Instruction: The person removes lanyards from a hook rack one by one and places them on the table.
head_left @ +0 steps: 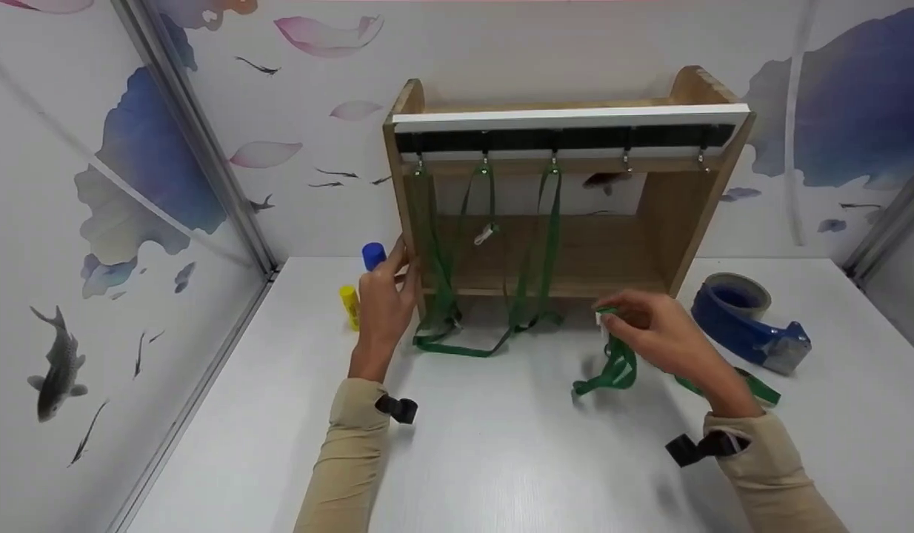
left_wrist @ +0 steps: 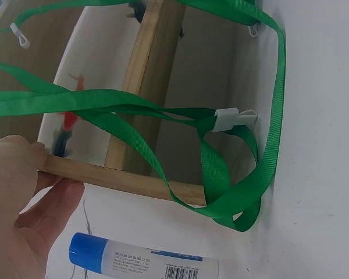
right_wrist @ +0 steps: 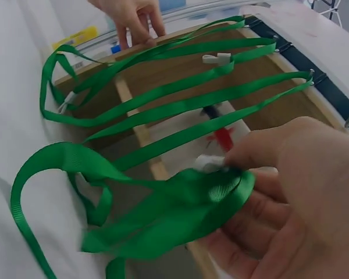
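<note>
A small wooden shelf [head_left: 661,229] stands on the white table, with a black strip [head_left: 590,139] of metal hooks along its top. Green lanyards [head_left: 551,222] hang from the three left hooks, their lower loops reaching the tabletop; the two right hooks are bare. My left hand [head_left: 385,296] grips the edge of the shelf's left side panel [left_wrist: 128,181], thumb and fingers on either side. In front of the shelf's right half, my right hand [head_left: 664,333] pinches another green lanyard [right_wrist: 174,215] near its white clip [right_wrist: 209,163]. The bunched strap dangles below the fingers.
To the right sits a blue tape dispenser [head_left: 746,329]. A further green strap [head_left: 761,386] lies by the right forearm. Left of the shelf are a blue-capped glue stick [left_wrist: 142,257] and a yellow stick [head_left: 349,307]. Printed wall panels rise behind and at the left.
</note>
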`<state>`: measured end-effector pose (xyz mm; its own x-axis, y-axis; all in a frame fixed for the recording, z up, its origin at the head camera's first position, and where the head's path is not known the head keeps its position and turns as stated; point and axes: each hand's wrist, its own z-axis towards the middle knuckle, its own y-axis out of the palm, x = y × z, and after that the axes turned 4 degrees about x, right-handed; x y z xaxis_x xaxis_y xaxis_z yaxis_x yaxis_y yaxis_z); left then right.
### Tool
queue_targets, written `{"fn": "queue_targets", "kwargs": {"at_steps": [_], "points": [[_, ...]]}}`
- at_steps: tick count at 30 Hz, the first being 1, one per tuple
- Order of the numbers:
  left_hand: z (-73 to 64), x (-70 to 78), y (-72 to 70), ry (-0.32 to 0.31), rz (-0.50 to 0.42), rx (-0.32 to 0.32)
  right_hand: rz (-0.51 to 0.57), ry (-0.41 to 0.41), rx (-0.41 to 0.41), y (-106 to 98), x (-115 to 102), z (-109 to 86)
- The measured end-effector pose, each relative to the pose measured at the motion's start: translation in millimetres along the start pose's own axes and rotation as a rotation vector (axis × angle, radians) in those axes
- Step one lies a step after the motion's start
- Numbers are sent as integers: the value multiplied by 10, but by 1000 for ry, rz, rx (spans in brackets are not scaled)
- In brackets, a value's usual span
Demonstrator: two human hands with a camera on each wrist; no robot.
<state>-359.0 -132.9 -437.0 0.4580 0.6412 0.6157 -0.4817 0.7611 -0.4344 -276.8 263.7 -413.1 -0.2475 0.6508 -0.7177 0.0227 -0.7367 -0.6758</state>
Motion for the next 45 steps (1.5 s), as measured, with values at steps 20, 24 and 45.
{"fn": "queue_targets", "kwargs": {"at_steps": [20,24,45], "points": [[-11,-3,12,-17,-1,-8,-379,-46,-175,463,302,-42],[-12,-7,15,-9,-5,-11,-420,-32,-211,470,281,-151],[-7,-10,16,-7,12,2,-359,-50,-203,440,351,-253]]}}
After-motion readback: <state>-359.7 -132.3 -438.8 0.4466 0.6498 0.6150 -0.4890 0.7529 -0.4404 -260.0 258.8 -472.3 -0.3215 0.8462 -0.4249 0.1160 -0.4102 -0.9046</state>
